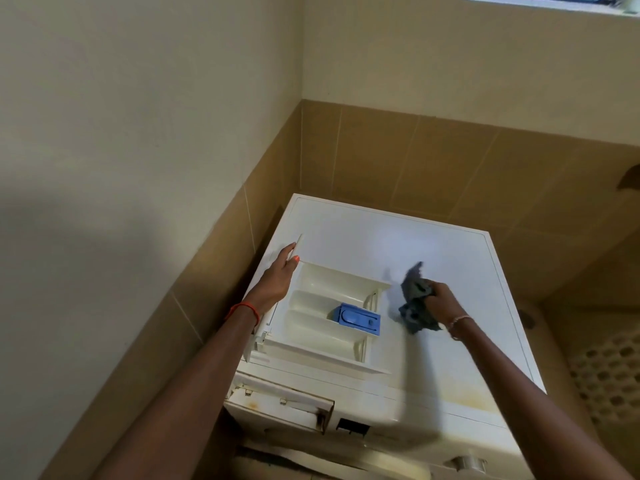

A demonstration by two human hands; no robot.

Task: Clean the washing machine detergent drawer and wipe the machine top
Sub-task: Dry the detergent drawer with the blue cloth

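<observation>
a corner of cream wall (pixel 138 98) with a band of tan tiles (pixel 450 161) hems in a white washing machine (pixel 450 375). its machine top (pixel 433 237) serves as the counter. the detergent drawer (pixel 322 282) is out of its empty slot (pixel 277 407) and lies on the top's left half, probably so every compartment can be reached. the left hand (pixel 280 271) has its grip on the drawer's far end plate, thumb against fingers, seemingly to steady it. the right hand (pixel 443 299) has its grip bunched round a dark cloth (pixel 414 299), which is pressed to the top just right of the drawer, likely wiping. a yellowish stain (pixel 474 398) shows near the front edge. a small blue insert (pixel 356 318) sits in the drawer's middle compartment.
</observation>
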